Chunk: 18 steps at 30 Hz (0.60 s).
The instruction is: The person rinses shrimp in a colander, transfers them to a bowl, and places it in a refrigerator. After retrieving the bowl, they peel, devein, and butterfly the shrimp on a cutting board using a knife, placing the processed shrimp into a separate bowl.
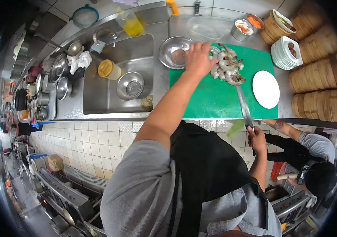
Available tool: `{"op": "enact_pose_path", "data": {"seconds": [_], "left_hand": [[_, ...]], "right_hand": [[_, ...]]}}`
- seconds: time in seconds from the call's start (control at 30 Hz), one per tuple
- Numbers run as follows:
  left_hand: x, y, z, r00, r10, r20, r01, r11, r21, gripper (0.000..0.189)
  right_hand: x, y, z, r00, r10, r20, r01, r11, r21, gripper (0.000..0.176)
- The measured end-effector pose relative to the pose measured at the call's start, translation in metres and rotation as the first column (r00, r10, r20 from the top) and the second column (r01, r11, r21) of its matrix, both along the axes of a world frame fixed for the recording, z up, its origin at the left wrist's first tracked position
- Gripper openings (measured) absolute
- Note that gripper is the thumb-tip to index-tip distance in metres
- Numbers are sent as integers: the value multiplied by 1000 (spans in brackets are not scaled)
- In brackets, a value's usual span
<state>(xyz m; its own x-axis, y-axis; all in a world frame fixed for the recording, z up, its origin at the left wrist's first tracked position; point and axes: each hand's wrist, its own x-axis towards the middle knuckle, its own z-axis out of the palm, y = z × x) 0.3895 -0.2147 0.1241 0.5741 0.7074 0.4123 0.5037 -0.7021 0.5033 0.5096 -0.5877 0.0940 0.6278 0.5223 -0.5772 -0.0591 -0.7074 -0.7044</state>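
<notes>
My right hand [257, 139] is wrapped round the black handle of a long knife [243, 104], whose blade reaches over a green cutting board [208, 98]. The blade's tip lies right at a pile of raw shrimp [227, 65]. Reaching across the board, my left hand [199, 58] has its fingers and thumb apart, between the shrimp and a metal bowl [167, 55]. Its fingertips are at the pile's left edge, partly covering that side, and its back overlaps the bowl's rim. On the board's right part rests a white oval plate [266, 89].
Left is a steel sink [97, 94] holding a yellow-lidded container [109, 70] and a metal bowl [130, 86]. Bamboo steamers [318, 79] and stacked white dishes [285, 55] line the right. Metal tins [242, 29] stand behind the board. Another person [316, 154] is close by at lower right.
</notes>
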Motion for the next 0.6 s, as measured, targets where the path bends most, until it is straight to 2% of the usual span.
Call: {"op": "enact_pose_path", "data": {"seconds": [0.03, 0.1, 0.17, 0.23, 0.3, 0.37, 0.43, 0.5, 0.53, 0.6], "left_hand": [[-16, 1, -4, 1000, 5, -5, -5, 1000, 1, 61], [-46, 8, -26, 915, 91, -393, -60, 994, 90, 48], [-79, 27, -53, 922, 48, -385, -18, 997, 81, 24], [-102, 35, -51, 956, 68, -285, -35, 992, 120, 17], [-125, 48, -43, 995, 92, 35, -87, 987, -132, 19], [-150, 67, -42, 939, 295, 178, -224, 915, -335, 23], [-184, 96, -69, 786, 349, 511, 24, 808, -589, 27], [-220, 114, -85, 542, 610, 578, 259, 533, -806, 31], [-222, 113, -80, 552, 600, 579, 280, 521, -807, 31], [-230, 110, -58, 527, 704, 476, 74, 520, -851, 26]], "right_hand": [[1, -1, -1, 1000, -22, -11, 22, 1000, 9, 31], [0, -2, -4, 1000, -15, 7, 15, 1000, 8, 33], [0, 0, -5, 999, -24, -28, 24, 1000, 2, 33], [-2, 2, -3, 1000, -25, -8, 25, 1000, 4, 33], [-2, 2, 1, 1000, -27, 13, 27, 1000, 2, 33], [-1, 3, 4, 1000, -17, -15, 17, 1000, 1, 32], [-4, 6, 16, 1000, -27, -3, 27, 1000, -8, 31], [-5, 8, 26, 1000, -25, 16, 25, 999, -26, 30], [-3, 4, 25, 999, -33, 16, 34, 999, -13, 29], [-6, 1, 32, 997, -73, 27, 73, 997, 7, 30]]}}
